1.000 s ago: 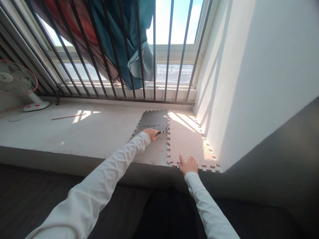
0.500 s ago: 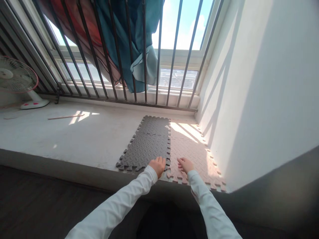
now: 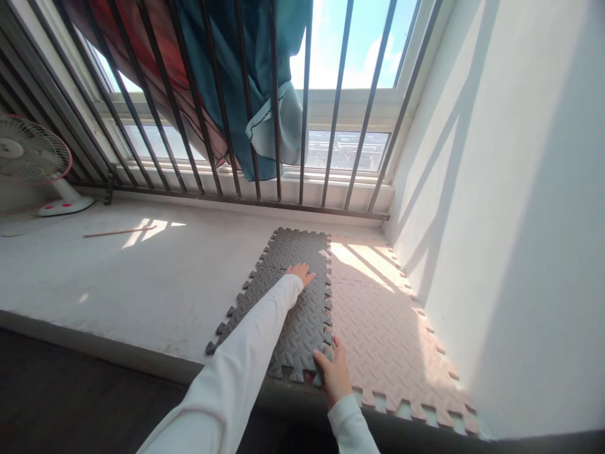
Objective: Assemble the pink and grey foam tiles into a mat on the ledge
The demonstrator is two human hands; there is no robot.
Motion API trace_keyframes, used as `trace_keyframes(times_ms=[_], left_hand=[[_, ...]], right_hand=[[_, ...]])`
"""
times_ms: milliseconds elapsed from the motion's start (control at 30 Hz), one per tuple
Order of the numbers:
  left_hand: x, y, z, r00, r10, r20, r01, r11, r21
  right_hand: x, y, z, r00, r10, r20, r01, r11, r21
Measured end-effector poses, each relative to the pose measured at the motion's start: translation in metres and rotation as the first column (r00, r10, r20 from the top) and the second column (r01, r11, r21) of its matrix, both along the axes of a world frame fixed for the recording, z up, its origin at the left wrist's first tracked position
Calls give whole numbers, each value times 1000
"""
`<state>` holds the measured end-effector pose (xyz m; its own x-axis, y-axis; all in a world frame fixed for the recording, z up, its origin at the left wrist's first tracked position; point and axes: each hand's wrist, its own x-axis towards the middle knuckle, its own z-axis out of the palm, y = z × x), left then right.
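Here, our left hand lies open on the gray mat; we cannot tell whether our right hand grips its corner.

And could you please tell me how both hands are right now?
Left hand: open, fingers spread, on the dark grey textured foam mat.
Right hand: at that mat's near right corner; whether it grips cannot be told.

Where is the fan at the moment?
In the head view, the fan stands at the far left on the white ledge, beside the dark railing.
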<state>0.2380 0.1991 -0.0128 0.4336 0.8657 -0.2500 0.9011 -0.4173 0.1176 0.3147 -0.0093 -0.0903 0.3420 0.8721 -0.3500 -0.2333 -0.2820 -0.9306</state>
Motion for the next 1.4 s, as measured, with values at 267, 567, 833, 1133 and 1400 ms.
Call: trace_keyframes(times_ms=[267, 567, 833, 1133, 1400], left_hand=[[9, 32, -22, 998, 16, -53, -21, 993, -113], [5, 31, -32, 998, 36, -48, -39, 997, -60], [5, 27, -32, 999, 33, -36, -34, 999, -30], [2, 21, -35, 1000, 22, -10, -22, 1000, 17], [0, 20, -37, 1000, 21, 7, -21, 999, 32]], right_hand=[[-14, -13, 17, 977, -87, -195, 85, 996, -16], [-25, -20, 17, 964, -85, -252, 102, 993, 57], [-33, -19, 20, 968, -123, -218, 139, 988, 60], [-36, -17, 39, 982, -128, -137, 138, 988, 63], [-43, -21, 43, 986, -129, -104, 136, 988, 73]])
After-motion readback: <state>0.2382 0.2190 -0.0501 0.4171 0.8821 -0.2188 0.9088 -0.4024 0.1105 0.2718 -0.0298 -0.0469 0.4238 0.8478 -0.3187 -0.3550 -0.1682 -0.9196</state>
